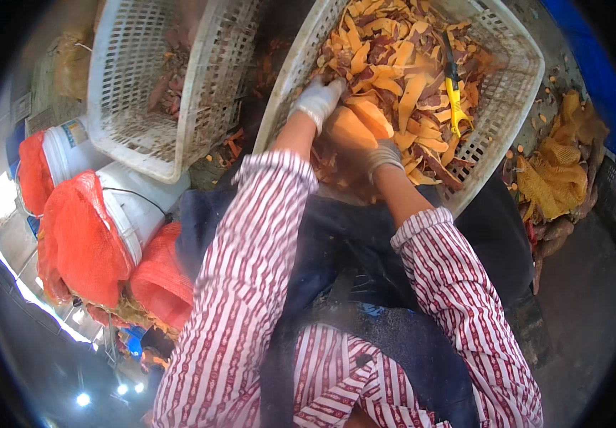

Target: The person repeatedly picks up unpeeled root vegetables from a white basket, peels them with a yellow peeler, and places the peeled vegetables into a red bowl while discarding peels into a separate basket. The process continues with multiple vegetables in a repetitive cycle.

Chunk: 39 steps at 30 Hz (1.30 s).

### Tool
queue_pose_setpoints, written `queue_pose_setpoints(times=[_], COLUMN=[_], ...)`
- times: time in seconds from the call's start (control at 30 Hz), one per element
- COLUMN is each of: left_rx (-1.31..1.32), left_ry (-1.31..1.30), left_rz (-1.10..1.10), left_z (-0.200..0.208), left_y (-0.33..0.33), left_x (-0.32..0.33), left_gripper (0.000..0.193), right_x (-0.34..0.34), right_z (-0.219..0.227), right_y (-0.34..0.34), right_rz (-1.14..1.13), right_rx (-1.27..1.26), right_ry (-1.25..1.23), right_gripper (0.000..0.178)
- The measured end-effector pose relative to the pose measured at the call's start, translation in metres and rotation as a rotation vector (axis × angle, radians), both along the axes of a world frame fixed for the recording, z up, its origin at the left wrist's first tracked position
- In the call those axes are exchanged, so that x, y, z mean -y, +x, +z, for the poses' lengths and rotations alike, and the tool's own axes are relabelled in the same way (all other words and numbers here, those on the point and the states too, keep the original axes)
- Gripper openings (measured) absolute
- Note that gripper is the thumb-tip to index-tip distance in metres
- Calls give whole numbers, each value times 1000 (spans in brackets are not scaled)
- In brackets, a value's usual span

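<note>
Over the near left part of a white plastic crate [285, 78], peeled orange sweet potatoes [351, 130] are gathered between my two hands. My left hand [320, 100], in a white knit glove, is closed against their upper left side, its fingertips partly hidden. Under their right end curls my right hand [384, 153], also gloved, with most of its fingers out of sight. Orange and purple peelings [411, 93] fill much of the crate. A peeler with a yellow handle [455, 107] and a dark upper part lies on those peelings, to the right of my hands.
Left of the crate stands a second white crate [126, 128] with some reddish roots inside. White buckets [124, 187] and red mesh sacks [83, 239] are at the far left. A yellow mesh sack [556, 178] lies on the right, near a blue sheet [600, 71].
</note>
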State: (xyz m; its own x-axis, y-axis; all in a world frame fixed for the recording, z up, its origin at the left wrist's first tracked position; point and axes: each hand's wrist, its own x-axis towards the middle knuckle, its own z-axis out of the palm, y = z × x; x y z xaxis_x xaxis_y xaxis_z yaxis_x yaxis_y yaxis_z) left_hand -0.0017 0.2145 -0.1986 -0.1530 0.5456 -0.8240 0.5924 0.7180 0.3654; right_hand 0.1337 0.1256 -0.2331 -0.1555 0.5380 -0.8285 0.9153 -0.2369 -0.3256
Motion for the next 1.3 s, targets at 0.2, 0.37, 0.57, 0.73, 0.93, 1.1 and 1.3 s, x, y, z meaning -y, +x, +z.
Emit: queue_pose_setpoints(times=[0.2,0.37,0.57,0.73,0.93,1.1,1.3], left_rx=[588,698,906,1325,1821,1835,1543], left_ry=[-186,-314,-189,-36,158,526,1468], left_rz=[981,1123,1135,1165,820,808,1537], left_z=[-33,-10,2,58,172,250,207], left_y=[10,24,15,-7,-35,-129,-222], left_x=[77,84,94,130,175,263,394], left_gripper=[57,48,43,36,68,77,60], right_x=[-4,17,15,-14,0,24,34], right_z=[56,17,-74,41,97,123,120], right_y=[3,12,17,26,37,35,28], right_rz=[-164,-186,57,231,-645,-804,-1184], right_rx=[16,-16,17,12,-421,-474,-688], right_ry=[-100,-114,46,62,-117,311,142], right_gripper=[38,41,50,44,46,25,26])
